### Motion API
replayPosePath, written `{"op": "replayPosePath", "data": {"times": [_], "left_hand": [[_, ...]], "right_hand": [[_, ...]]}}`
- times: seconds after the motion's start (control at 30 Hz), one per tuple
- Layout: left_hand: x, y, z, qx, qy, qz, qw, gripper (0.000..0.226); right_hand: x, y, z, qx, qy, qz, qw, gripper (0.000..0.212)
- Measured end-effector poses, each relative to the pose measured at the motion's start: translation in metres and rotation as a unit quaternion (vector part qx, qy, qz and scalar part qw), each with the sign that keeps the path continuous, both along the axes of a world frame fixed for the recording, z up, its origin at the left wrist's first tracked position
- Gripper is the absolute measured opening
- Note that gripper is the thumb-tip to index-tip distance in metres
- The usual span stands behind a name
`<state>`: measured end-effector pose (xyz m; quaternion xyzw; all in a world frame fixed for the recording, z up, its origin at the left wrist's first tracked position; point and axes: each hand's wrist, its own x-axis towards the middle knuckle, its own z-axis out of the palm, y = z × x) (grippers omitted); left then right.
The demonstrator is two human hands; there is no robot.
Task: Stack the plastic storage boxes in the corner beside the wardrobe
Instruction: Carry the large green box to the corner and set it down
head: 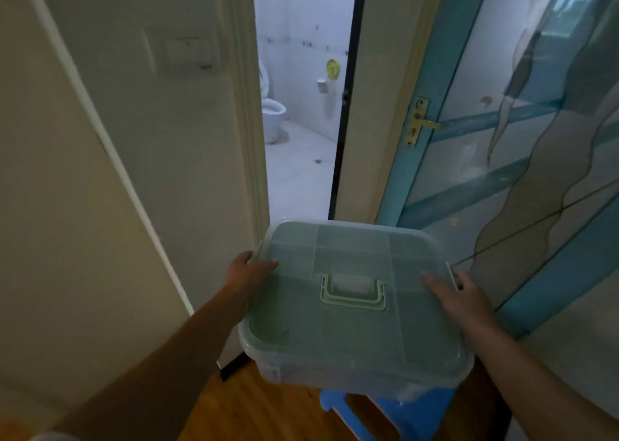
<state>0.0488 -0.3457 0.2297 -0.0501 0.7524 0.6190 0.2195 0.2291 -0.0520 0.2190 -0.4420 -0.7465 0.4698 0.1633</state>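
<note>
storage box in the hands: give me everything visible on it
The storage box is translucent, whitish plastic with rounded corners, closed by a pale green lid moulded in a grid of panels. A pale green carry handle lies folded flat at the lid's middle. It is held roughly level with the lid up. The left hand grips its left edge, the right hand its right edge, fingers over the lid. A blue stool shows below; contact is unclear.

Both forearms bare, no sleeves, watch or rings visible; light blurred.
</note>
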Motion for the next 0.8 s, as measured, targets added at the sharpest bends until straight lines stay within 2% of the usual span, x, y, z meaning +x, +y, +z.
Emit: {"op": "replayPosePath", "data": {"times": [0.47, 0.8], "left_hand": [[0.014, -0.137, -0.001, 0.012, 0.0, 0.128, 0.992, 0.061], [0.031, -0.257, 0.004, -0.002, 0.004, 0.191, 0.982, 0.059]], "right_hand": [[-0.053, -0.104, -0.001, 0.031, 0.003, 0.109, 0.994, 0.067], [-0.082, -0.209, -0.005, 0.006, 0.018, 0.193, 0.981, 0.073]]}}
